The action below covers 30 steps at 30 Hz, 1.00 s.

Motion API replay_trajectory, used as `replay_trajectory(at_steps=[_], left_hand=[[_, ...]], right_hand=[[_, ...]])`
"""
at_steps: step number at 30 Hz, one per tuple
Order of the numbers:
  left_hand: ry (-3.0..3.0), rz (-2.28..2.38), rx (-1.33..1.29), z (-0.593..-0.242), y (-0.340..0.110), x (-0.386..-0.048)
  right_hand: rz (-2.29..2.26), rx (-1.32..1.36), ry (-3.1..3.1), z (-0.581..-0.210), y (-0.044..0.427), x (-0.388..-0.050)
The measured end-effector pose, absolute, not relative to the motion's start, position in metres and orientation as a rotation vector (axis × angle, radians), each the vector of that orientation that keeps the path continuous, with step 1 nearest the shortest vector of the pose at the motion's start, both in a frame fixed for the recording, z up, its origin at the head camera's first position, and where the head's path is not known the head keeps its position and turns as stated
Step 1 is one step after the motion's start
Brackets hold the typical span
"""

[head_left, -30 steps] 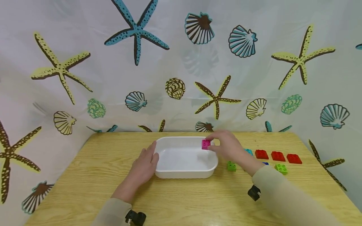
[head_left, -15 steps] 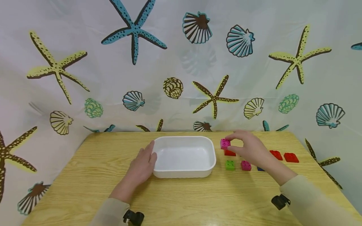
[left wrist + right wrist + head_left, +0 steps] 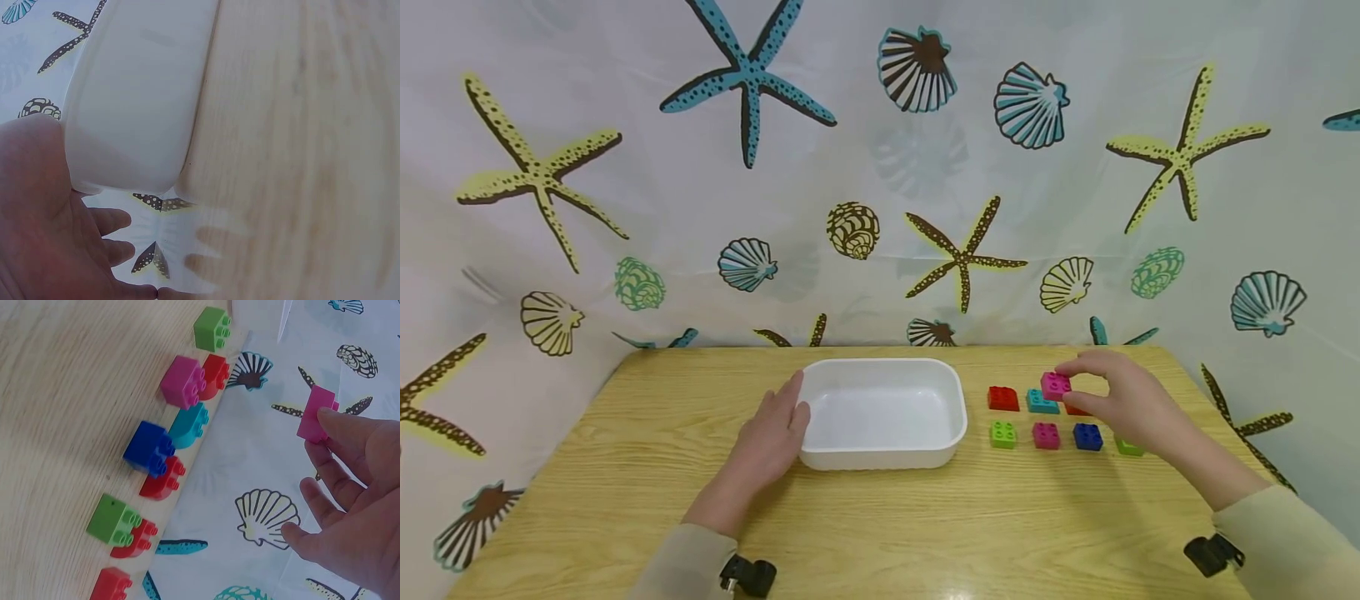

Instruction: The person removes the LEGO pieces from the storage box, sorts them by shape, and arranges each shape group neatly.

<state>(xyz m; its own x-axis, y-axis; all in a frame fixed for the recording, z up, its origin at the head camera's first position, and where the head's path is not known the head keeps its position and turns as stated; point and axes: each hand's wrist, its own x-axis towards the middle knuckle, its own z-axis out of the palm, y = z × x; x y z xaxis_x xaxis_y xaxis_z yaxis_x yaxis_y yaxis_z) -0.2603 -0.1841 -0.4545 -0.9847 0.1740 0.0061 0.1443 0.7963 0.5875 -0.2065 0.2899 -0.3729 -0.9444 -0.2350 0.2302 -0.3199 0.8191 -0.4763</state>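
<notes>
Between thumb and fingertips my right hand (image 3: pixel 1123 396) pinches a pink toy brick (image 3: pixel 1055 385), raised over the back row of bricks. In the right wrist view that pink brick (image 3: pixel 317 414) is clear of the tabletop. My left hand (image 3: pixel 769 433) rests against the left end of a white tray (image 3: pixel 880 458), its fingers fairly straight along the side. The left wrist view shows the thumb touching the white wall (image 3: pixel 134 94). Below my right hand are a turquoise brick (image 3: pixel 1042 402), a red brick (image 3: pixel 1003 398), and front-row green (image 3: pixel 1003 434), pink (image 3: pixel 1046 435) and blue bricks (image 3: pixel 1087 437).
A green brick (image 3: pixel 1129 447) is partly hidden by my right hand. More red bricks (image 3: pixel 112 584) continue the back row in the right wrist view. The wooden table (image 3: pixel 880 533) ends at a shell-and-starfish patterned cloth (image 3: pixel 880 308) behind.
My right hand has carried the pink brick from above the tray's right end rightward to above the back row. My left hand stays at the tray; the head view has shifted slightly.
</notes>
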Motion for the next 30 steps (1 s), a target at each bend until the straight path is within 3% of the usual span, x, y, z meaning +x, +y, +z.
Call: replay_trajectory(at_steps=[30], left_hand=[[2.935,0.953,0.286,-0.45,-0.183,-0.256]], right_hand=[[0.778,0.259,-2.919,-0.389,0.373,-0.188]])
